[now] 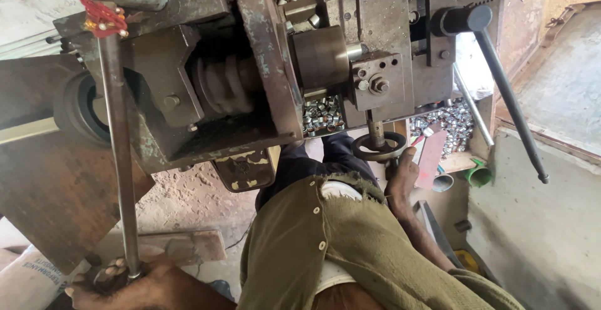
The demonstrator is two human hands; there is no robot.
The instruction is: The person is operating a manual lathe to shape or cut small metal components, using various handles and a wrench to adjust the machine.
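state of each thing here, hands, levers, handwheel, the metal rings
left hand: closed around the lower end of the long lever
long lever: upright rod, red cloth tied at its top
right hand: resting on the small handwheel's rim
small handwheel: on its shaft under the machine, touched
black-handled lever: hanging down to the right, untouched
metal rings: loose, heaped in the tray
green cup: lying on its side

Open gap right of lever (510,100)
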